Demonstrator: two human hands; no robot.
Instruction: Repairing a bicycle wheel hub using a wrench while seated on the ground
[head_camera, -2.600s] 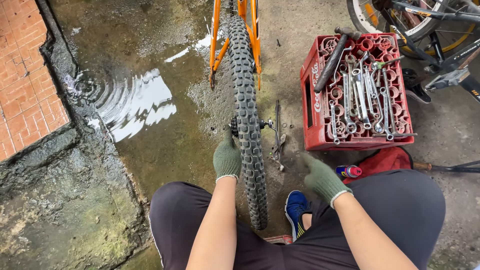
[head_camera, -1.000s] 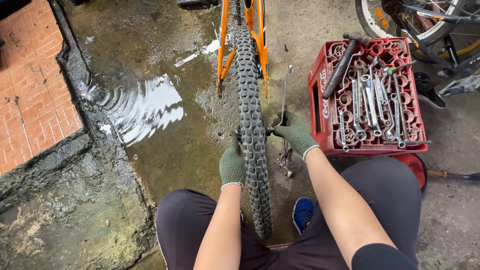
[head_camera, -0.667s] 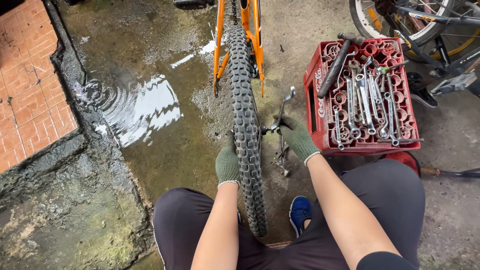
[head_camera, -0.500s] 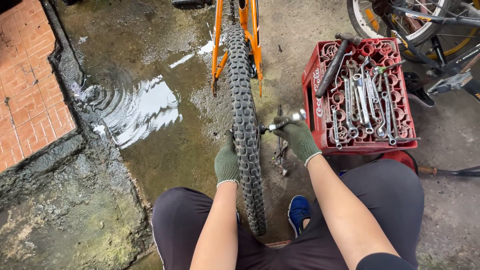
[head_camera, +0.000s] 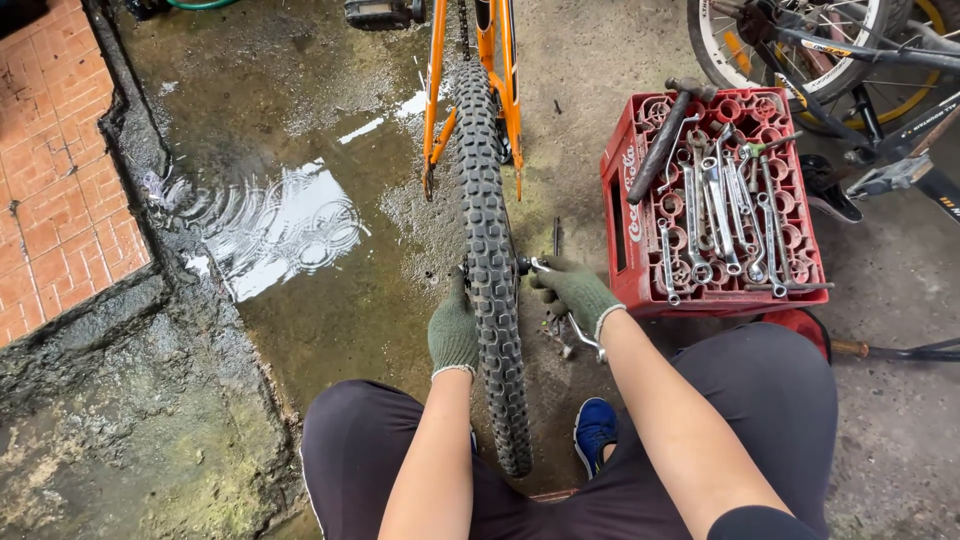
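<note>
Two gloved hands work at the hub of a knobby wheel (head_camera: 492, 260) that stands upright between the person's knees, held in an orange frame (head_camera: 436, 90) running off toward 12 o'clock. The left hand (head_camera: 453, 328) presses against the tyre's 9 o'clock side, fingers closed near the axle, seemingly to steady it. The right hand (head_camera: 576, 293), at 3 o'clock of the hub, has its fingers wrapped round a wrench (head_camera: 560, 300) whose head sits at the axle nut, giving leverage. A red crate (head_camera: 625, 215) of spanners stands within reach at 2 o'clock. A puddle (head_camera: 280, 225) lies on the wet floor at 10 o'clock.
</note>
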